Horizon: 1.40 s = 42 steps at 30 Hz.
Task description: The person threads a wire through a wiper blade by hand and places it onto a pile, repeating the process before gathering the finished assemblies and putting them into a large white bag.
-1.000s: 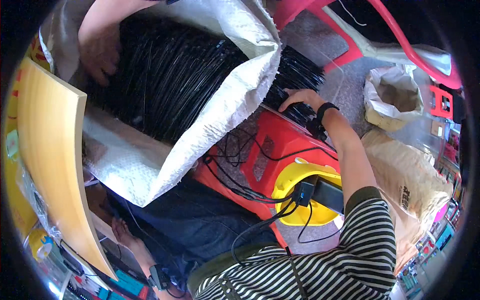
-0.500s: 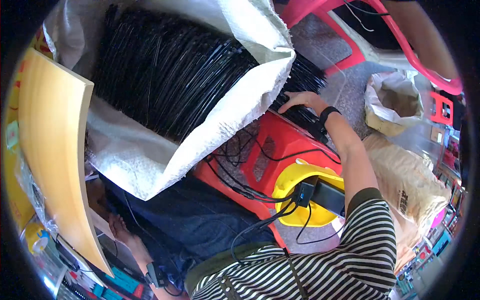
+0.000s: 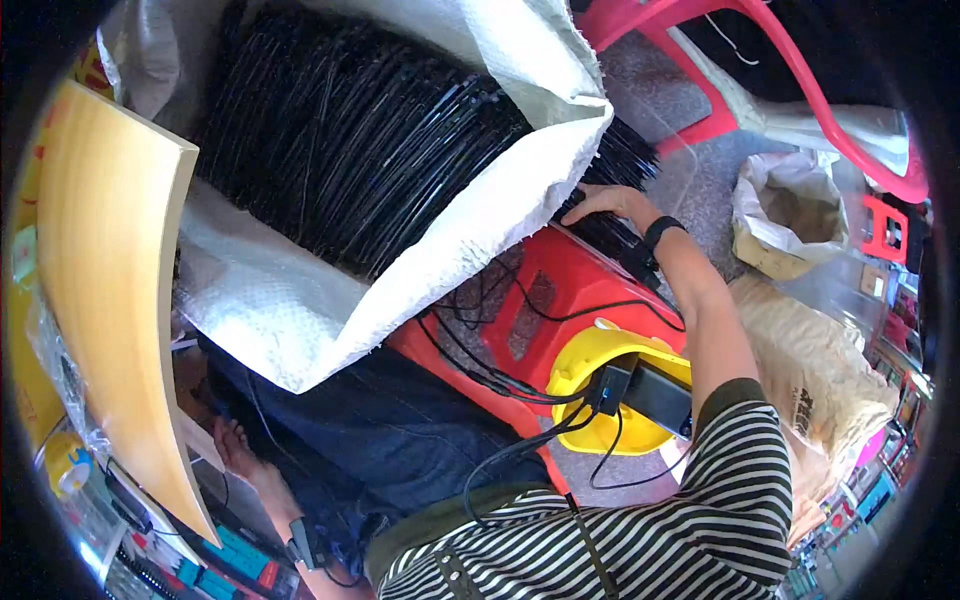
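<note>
A big white woven sack (image 3: 500, 200) gapes before me, filled with a dense mass of thin black strips (image 3: 370, 140). Beyond its right rim more black strips (image 3: 625, 155) lie over a red plastic stool (image 3: 540, 270). My right hand (image 3: 615, 203) is closed over these strips, its thumb along their near side and its other fingers partly hidden. Down at the left, my left hand (image 3: 238, 450) rests beside my dark-clad leg (image 3: 380, 430), under the curved wooden board (image 3: 110, 270); its fingers are stretched out and hold nothing visible.
A yellow container (image 3: 580, 365) with black electronic boxes and cables (image 3: 510, 390) stands right of my lap. Farther right are a lined bin (image 3: 790, 210), a crumpled tan sack (image 3: 820, 350) and a red chair frame (image 3: 800, 70). A tape roll (image 3: 68, 470) lies lower left.
The view has shifted slightly, so the sack appears a little farther right. Both hands keep nearly the same pose. A bare brownish shape at the upper right has left the view.
</note>
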Each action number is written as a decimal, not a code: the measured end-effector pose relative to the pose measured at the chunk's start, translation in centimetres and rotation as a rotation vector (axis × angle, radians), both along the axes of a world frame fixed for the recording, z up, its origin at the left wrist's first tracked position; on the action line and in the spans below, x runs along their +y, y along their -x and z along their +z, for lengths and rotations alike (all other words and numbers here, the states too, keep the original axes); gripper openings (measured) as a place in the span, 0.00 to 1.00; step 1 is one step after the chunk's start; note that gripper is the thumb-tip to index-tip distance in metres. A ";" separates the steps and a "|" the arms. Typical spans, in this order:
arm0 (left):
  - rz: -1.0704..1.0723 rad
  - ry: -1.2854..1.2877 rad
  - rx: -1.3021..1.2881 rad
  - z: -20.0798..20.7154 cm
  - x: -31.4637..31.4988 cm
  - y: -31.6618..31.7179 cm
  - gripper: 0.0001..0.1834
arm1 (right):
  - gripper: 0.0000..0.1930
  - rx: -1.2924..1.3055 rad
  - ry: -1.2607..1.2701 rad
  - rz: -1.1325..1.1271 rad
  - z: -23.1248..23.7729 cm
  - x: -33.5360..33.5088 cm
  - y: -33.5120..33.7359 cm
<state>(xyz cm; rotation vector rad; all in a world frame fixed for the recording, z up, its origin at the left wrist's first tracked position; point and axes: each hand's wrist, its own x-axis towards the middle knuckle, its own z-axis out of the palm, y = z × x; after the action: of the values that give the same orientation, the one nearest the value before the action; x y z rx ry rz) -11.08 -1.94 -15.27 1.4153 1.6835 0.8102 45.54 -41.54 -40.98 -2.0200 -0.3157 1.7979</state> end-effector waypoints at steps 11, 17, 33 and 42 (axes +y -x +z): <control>-0.002 -0.050 0.059 0.6 -0.4 -1.1 0.13 | 0.43 0.009 -0.010 0.007 5.7 0.8 -0.1; 0.048 -0.013 0.027 0.3 0.6 -0.5 0.12 | 0.39 0.193 -0.118 -0.160 6.1 -0.5 -0.9; 0.037 -0.005 -0.063 0.5 0.1 -0.1 0.13 | 0.27 0.169 -0.281 -0.609 15.3 -0.7 -2.0; -0.128 0.033 -0.155 2.1 -0.7 0.6 0.13 | 0.18 0.136 -0.300 -0.596 17.4 -1.4 -3.1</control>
<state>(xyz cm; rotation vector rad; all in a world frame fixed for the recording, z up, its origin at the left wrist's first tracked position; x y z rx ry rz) -11.67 -2.63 -13.20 1.3857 1.4678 0.7957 48.65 -42.92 -23.54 -1.5567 0.0590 1.4029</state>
